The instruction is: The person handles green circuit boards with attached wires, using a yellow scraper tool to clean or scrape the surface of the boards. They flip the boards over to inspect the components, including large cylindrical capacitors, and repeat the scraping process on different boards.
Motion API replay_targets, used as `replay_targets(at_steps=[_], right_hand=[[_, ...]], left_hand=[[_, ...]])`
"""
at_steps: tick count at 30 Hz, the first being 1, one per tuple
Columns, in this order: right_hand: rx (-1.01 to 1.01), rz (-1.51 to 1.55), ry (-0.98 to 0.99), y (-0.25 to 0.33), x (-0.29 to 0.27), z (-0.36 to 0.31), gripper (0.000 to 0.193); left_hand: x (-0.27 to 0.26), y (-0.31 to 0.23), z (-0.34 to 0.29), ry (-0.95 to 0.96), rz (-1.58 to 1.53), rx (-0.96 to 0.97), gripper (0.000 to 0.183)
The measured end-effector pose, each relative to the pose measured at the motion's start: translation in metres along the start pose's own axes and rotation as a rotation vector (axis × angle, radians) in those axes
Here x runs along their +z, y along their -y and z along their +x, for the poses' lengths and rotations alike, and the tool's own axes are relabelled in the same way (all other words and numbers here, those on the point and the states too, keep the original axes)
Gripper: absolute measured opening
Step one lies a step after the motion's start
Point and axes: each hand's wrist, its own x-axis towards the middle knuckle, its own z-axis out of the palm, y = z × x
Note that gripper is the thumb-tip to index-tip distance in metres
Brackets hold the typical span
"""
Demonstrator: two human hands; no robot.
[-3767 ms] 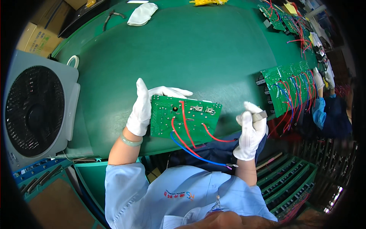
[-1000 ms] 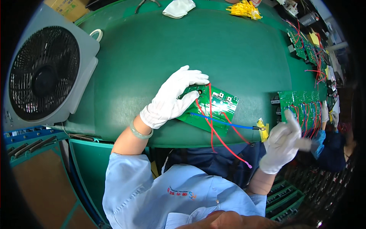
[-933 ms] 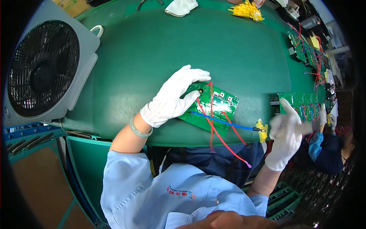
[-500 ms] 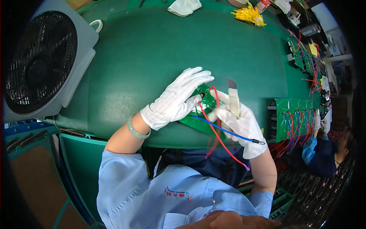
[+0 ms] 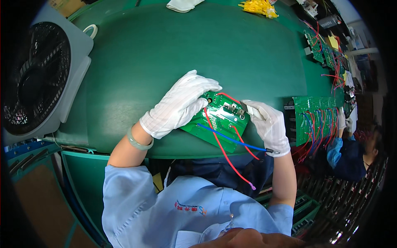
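Observation:
A green circuit board (image 5: 219, 118) lies tilted near the table's front edge. My white-gloved left hand (image 5: 175, 107) grips its far left edge, fingers over the top and thumb on its face. In my gloved right hand (image 5: 272, 130) is a flat blade with a pale wrapped handle (image 5: 253, 111); its dark tip is by metal parts at the board's right edge. A red wire (image 5: 225, 155) and a blue wire (image 5: 235, 136) trail off the board toward me. The blue wire's ring end rests against my right glove. Further red wires rise from the board's far and right parts.
A grey fan (image 5: 76, 62) stands at the left of the green table (image 5: 186, 45). Along the right are wired circuit boards (image 5: 304, 113), with a co-worker (image 5: 351, 159) beyond. At the far side lie a white glove (image 5: 182, 5) and a yellow bundle (image 5: 260, 8).
My right hand has turned and lowered the blade from upright to the board's right edge. More of the board's face now shows. My left hand keeps its grip.

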Motion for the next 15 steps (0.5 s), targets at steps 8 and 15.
replay_targets(at_steps=[8,15], right_hand=[[0.216,0.097,-0.089,-0.01,-0.005,-0.018,0.021],[0.455,0.166,-0.208,0.029,-0.026,-0.032,0.051]], left_hand=[[0.005,0.008,0.001,-0.023,-0.042,0.043,0.038],[0.003,0.009,-0.001,-0.024,-0.112,0.01,0.042]])
